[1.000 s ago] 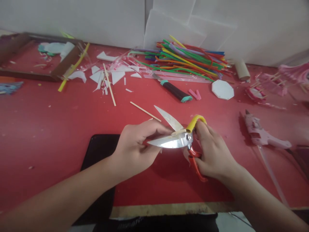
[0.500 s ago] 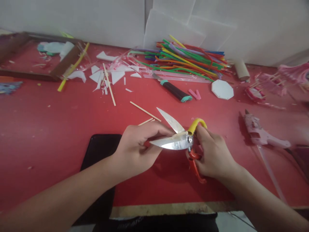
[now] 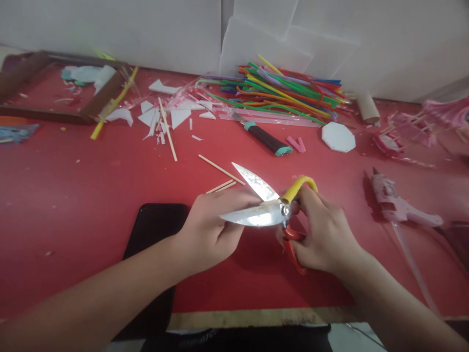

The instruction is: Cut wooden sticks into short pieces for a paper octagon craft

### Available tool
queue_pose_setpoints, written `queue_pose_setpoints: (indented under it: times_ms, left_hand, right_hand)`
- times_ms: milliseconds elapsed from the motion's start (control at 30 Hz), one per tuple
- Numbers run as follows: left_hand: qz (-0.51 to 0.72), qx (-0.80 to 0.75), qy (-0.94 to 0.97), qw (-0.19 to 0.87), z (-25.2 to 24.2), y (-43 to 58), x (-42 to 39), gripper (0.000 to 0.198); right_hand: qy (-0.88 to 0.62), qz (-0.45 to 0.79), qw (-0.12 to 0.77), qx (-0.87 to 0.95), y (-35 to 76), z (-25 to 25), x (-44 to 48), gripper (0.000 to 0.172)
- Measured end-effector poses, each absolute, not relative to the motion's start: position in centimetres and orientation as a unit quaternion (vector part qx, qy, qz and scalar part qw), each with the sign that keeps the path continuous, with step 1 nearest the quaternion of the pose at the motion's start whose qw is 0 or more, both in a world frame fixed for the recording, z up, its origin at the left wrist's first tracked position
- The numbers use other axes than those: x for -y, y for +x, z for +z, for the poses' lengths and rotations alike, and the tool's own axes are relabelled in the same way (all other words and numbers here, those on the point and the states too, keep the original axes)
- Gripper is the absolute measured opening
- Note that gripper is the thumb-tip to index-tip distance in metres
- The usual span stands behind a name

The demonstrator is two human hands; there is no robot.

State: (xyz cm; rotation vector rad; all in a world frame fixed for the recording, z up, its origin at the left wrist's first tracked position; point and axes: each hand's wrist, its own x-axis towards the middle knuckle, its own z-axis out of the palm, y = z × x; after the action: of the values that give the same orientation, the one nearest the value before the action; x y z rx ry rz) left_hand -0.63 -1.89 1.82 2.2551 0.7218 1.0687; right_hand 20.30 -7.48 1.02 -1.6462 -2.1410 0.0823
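Note:
My right hand (image 3: 324,230) is wrapped round the handles of a pair of scissors (image 3: 256,215), one handle yellow, the other red. Its blades are spread apart and point left. My left hand (image 3: 212,227) is closed just behind the blades, its fingertips partly hidden by them. It pinches a thin wooden stick, which the lower blade mostly covers now. Beyond my left hand, another wooden stick (image 3: 222,169) lies on the red table (image 3: 91,195), with two short pieces (image 3: 222,186) close to my knuckles.
A black phone (image 3: 154,230) lies under my left forearm. Further back are a utility knife (image 3: 269,139), a white octagon (image 3: 339,137), white scraps (image 3: 179,117) and colourful pipe cleaners (image 3: 289,90). A pink glue gun (image 3: 399,203) rests at right, a brown frame (image 3: 88,107) at left.
The scissors have shifted slightly left, their blades still apart. The pale stick that showed between the blades is now largely hidden. Both hands keep their grip.

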Motion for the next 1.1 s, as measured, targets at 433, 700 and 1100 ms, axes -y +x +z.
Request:
queue_pose_setpoints:
  times_ms: [433,700,1100]
  left_hand:
    - [0.346,-0.233,0.842,0.341,1.60,-1.03,1.45,0.029]
    - [0.301,-0.238,0.825,0.416,1.47,-1.01,1.40,0.023]
    - [0.277,-0.279,0.777,0.492,1.87,-0.74,1.33,0.025]
  right_hand:
    - [-0.558,-0.009,0.222,0.799,20.81,1.00,7.16,0.026]
    - [-0.540,0.020,0.231,0.809,20.99,1.05,7.14,0.021]
    - [-0.569,0.046,0.202,0.796,20.92,1.20,7.31,0.020]
